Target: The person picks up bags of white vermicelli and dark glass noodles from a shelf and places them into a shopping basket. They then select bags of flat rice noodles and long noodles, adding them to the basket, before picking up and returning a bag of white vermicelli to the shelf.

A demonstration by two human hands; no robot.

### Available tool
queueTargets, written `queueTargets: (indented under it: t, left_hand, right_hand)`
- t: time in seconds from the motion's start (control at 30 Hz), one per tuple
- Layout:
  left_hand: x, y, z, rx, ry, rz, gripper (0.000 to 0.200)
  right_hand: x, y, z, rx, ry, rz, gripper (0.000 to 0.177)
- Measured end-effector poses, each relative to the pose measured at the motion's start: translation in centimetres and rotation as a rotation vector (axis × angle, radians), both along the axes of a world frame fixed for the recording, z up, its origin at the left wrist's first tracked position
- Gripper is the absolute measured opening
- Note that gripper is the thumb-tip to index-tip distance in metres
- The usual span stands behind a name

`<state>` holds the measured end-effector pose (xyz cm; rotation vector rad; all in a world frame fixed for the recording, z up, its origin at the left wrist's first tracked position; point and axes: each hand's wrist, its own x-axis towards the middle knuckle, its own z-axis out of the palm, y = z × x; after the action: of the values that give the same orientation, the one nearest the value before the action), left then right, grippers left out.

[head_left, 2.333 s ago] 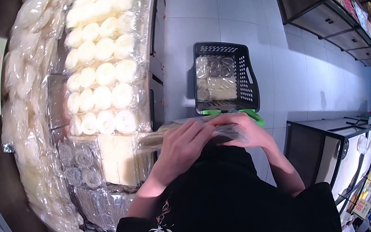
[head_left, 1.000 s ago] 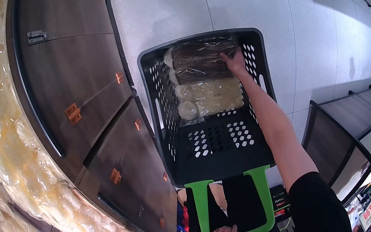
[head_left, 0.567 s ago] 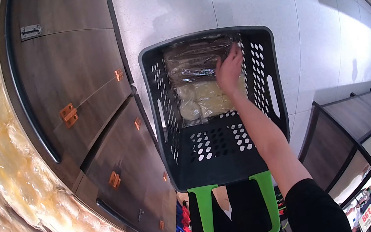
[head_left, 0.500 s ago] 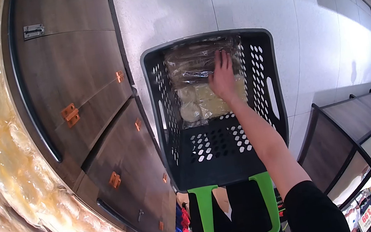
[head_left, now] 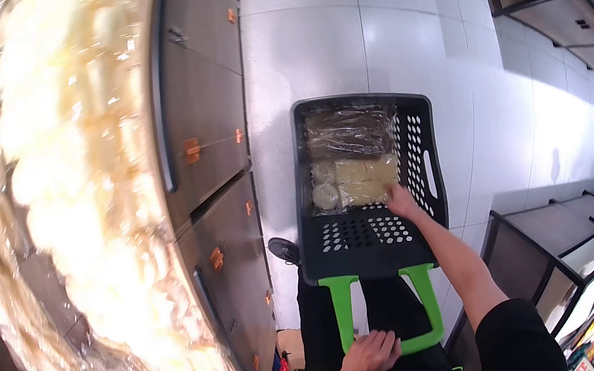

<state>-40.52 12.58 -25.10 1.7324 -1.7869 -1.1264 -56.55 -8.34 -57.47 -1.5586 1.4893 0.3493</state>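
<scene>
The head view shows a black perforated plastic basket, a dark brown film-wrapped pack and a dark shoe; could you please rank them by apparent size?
1. Black basket
2. Brown pack, inside it
3. Dark shoe, beside it

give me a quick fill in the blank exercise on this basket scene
The handle of the basket is coloured ____.
The person's ____ hand grips that handle.
Of the dark wrapped goods and pale wrapped goods, the ____ ones lie farther from the person.
The hinges on the cabinet are ____.

Missing words: green; left; dark; orange
</scene>
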Motion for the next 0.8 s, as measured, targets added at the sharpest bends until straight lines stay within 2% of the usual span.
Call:
queueTargets:
  t: [0.03, 0.07, 0.13, 0.2, 0.23, 0.33, 0.37, 0.4, 0.43, 0.47, 0.5, 0.53, 0.57, 0.6, 0.67, 0.73, 0.8]
  left_hand:
    - [0.0, 0.2, -0.1, 0.012, 0.014, -0.027, 0.014]
    - [0.1, 0.6, -0.1, 0.028, 0.029, -0.053, 0.014]
    - [0.0, 1.7, -0.5, 0.09, 0.047, -0.108, 0.015]
    - [1.9, 2.0, 0.7, -0.043, 0.009, -0.199, 0.014]
    - [2.9, 2.9, 0.8, -0.208, -0.046, -0.128, 0.02]
    - [8.5, 5.6, 4.3, -0.263, -0.088, 0.019, 0.027]
    - [10.4, 7.2, 5.0, -0.2, -0.083, 0.078, 0.026]
    - [12.3, 8.8, 5.8, -0.139, -0.071, 0.146, 0.026]
    - [14.5, 10.5, 7.1, -0.087, -0.136, 0.166, 0.028]
    - [16.4, 12.7, 7.6, -0.2, -0.261, 0.179, 0.029]
    - [18.6, 14.3, 8.6, -0.264, -0.309, 0.2, 0.027]
    - [20.3, 16.2, 9.7, -0.175, -0.366, 0.208, 0.025]
    - [21.8, 18.2, 10.8, -0.207, -0.34, 0.305, 0.025]
    - [23.3, 20.3, 12.4, -0.223, -0.333, 0.397, 0.026]
    - [25.3, 24.4, 13.1, -0.242, -0.408, 0.587, 0.026]
    - [26.8, 28.7, 14.3, -0.235, -0.46, 0.793, 0.023]
    - [27.8, 33.5, 14.9, -0.224, -0.593, 0.947, 0.019]
  right_hand:
    - [-0.7, 1.4, 2.2, 0.164, 0.016, 0.105, 0.042]
    - [-2.1, 4.3, 2.3, 0.171, -0.025, 0.137, 0.04]
    - [-1.4, 7.0, 9.2, 0.235, 0.028, 0.221, 0.041]
    - [-1.4, 9.8, 14.0, 0.212, -0.017, 0.32, 0.041]
    - [-0.6, 10.2, 16.9, 0.182, -0.025, 0.346, 0.041]
    - [1.1, 11.8, 23.7, 0.14, -0.177, 0.275, 0.034]
    - [1.8, 12.6, 25.1, 0.159, -0.207, 0.222, 0.032]
    - [2.9, 13.4, 26.6, 0.163, -0.23, 0.318, 0.032]
    - [3.9, 14.1, 28.1, 0.103, -0.27, 0.242, 0.029]
    - [4.6, 15.0, 29.2, 0.054, -0.305, 0.157, 0.027]
    - [5.6, 15.8, 29.1, 0.067, -0.323, 0.243, 0.027]
    - [5.9, 17.0, 28.7, 0.008, -0.327, 0.219, 0.027]
    - [6.5, 17.9, 28.7, -0.05, -0.332, 0.188, 0.027]
    - [7.5, 18.7, 29.6, -0.037, -0.34, 0.254, 0.027]
    - [9.1, 20.2, 31.4, -0.413, 0.052, 0.325, 0.023]
    - [7.7, 19.3, 29.2, -0.483, -0.02, 0.34, 0.02]
    - [6.7, 17.7, 27.3, -0.303, -0.246, 0.22, 0.018]
